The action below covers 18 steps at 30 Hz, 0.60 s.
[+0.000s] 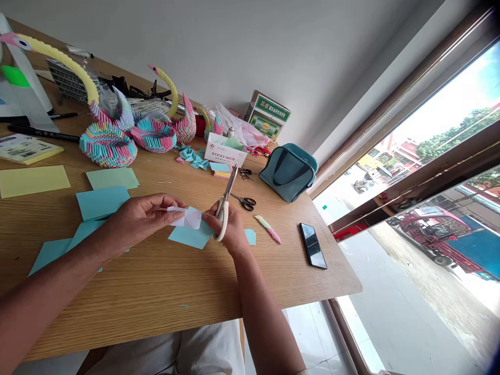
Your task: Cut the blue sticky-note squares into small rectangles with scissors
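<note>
Between thumb and fingers my left hand (150, 216) pinches a small creased piece of white paper (191, 219). My right hand (230, 226) is closed round white-handled scissors (223, 211), blades pointing up and away; its thumb and fingertip reach the paper's right edge. Under the paper lies a light-blue sheet (191, 237) on the wooden table. More blue sheets (102, 202) are spread beneath and beside my left forearm. A smaller blue piece (250, 237) sits just right of my right hand.
Folded-paper swans (108, 143) stand at the back left, near a sticky note box (224, 151) and folded blue pieces (194, 157). Black scissors (247, 203), a folded paper strip (267, 229), a phone (313, 246) and a teal bag (289, 172) lie to the right. Yellow paper (35, 180) is at left.
</note>
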Available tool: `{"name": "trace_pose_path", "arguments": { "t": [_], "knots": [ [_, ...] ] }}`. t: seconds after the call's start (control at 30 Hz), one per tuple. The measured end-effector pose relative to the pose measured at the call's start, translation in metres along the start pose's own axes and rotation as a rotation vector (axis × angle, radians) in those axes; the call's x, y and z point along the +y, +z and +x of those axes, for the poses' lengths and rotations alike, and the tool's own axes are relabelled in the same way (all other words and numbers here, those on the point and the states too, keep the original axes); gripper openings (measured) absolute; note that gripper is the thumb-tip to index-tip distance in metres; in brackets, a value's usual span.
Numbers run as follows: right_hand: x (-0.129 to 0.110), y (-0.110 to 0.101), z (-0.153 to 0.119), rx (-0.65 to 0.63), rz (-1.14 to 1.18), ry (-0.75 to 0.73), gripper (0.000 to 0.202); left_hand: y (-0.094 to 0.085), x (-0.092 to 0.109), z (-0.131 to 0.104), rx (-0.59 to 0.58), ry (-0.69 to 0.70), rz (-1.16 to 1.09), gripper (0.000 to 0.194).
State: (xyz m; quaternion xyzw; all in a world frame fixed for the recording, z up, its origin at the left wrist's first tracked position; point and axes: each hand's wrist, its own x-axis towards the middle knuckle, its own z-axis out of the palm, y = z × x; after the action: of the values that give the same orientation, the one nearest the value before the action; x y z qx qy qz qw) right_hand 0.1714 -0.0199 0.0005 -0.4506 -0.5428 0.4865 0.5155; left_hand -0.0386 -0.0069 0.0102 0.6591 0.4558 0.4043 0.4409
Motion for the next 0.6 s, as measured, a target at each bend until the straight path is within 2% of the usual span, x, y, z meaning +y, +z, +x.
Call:
{"name": "trace_pose_path", "arguments": {
  "t": [0.1, 0.23, 0.33, 0.4, 0.47, 0.6],
  "knots": [
    [-0.001, 0.000, -0.001, -0.059, 0.007, 0.009, 0.038, 0.003, -0.006, 0.002, -0.069, 0.025, -0.011, 0.047],
    [0.000, 0.001, -0.002, -0.138, -0.013, 0.024, 0.036, 0.009, -0.012, 0.002, -0.105, 0.013, -0.044, 0.041],
    [0.000, 0.002, -0.003, -0.117, -0.021, 0.018, 0.036, 0.013, -0.013, 0.001, -0.092, 0.002, -0.097, 0.049],
    [-0.001, 0.002, -0.003, -0.067, -0.039, -0.004, 0.035, 0.015, -0.012, 0.000, -0.036, 0.007, -0.112, 0.055],
    [0.000, 0.002, -0.003, -0.018, -0.049, -0.035, 0.034, 0.015, -0.011, 0.000, 0.066, -0.028, -0.190, 0.049],
    [0.004, 0.004, -0.002, 0.007, 0.020, -0.031, 0.036, 0.013, -0.013, 0.003, 0.265, -0.189, -0.572, 0.050]
  ]
}}
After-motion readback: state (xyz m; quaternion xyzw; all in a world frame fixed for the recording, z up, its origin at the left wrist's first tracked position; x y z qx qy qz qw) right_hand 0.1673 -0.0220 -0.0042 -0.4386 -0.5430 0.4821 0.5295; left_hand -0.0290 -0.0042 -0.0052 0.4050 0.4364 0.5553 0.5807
